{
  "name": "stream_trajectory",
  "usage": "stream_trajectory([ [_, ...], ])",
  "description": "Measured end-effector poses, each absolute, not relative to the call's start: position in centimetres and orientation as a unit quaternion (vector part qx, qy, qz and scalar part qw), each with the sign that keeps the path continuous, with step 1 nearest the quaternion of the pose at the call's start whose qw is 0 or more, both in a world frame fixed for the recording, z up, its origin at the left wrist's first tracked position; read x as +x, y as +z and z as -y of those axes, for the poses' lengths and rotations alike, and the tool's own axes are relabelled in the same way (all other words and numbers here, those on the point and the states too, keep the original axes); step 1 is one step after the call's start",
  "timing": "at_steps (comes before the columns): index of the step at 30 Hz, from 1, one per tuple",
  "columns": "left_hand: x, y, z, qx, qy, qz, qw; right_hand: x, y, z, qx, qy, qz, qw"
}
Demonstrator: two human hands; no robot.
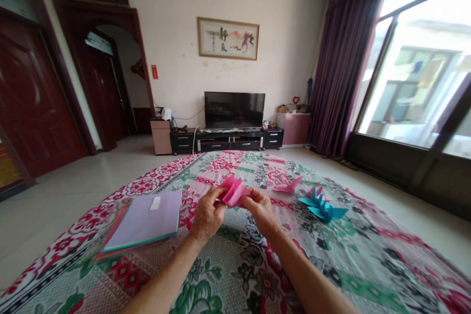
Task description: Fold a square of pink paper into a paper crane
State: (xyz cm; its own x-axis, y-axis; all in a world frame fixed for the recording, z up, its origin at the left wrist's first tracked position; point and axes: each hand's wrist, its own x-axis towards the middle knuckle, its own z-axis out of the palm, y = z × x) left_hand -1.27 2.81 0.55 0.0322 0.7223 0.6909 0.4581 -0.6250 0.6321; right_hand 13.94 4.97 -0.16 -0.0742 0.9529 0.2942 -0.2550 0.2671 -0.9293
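Observation:
Between my two hands, just over the table, is a piece of folded pink paper (235,191) with its layers spread apart. My left hand (209,210) pinches its left side. The fingers of my right hand (260,206) grip the right side, thumb toward me. To the right, on the cloth, lie a pink folded paper crane (289,186) and several blue folded paper cranes (324,207), with more pink paper partly hidden behind the blue ones. Left of my hands rests a stack of coloured paper sheets (147,218), a lilac one on top.
A patterned cloth (235,265) covers the rounded table. On the paper stack sits a small white piece (155,203). Across the room a television (234,110) stands on a low black cabinet (241,141). Dark curtains (342,68) and a large window are on the right.

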Motion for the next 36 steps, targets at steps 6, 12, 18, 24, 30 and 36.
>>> stream_trajectory([
  [6,-0.59,0.19,-2.35,0.7,0.56,-0.409,0.171,13.75,0.19,-4.92,-0.306,0.498,0.522,0.622],
  [12,-0.44,0.41,-2.41,0.649,0.572,-0.437,0.247,13.54,0.3,-4.82,-0.296,0.512,0.513,0.622],
  [18,-0.57,0.77,-2.59,0.625,0.571,-0.472,0.247,13.53,0.42,-4.61,-0.282,0.537,0.512,0.608],
  [24,-0.48,0.32,-2.98,0.613,0.599,-0.436,0.275,13.47,0.5,-4.57,-0.252,0.554,0.511,0.607],
  [30,-0.64,0.36,-3.04,0.593,0.602,-0.425,0.326,13.63,0.28,-4.71,-0.27,0.547,0.535,0.584],
  [36,-0.81,0.6,-2.82,0.583,0.6,-0.415,0.357,13.68,0.22,-4.7,-0.296,0.545,0.538,0.571],
])
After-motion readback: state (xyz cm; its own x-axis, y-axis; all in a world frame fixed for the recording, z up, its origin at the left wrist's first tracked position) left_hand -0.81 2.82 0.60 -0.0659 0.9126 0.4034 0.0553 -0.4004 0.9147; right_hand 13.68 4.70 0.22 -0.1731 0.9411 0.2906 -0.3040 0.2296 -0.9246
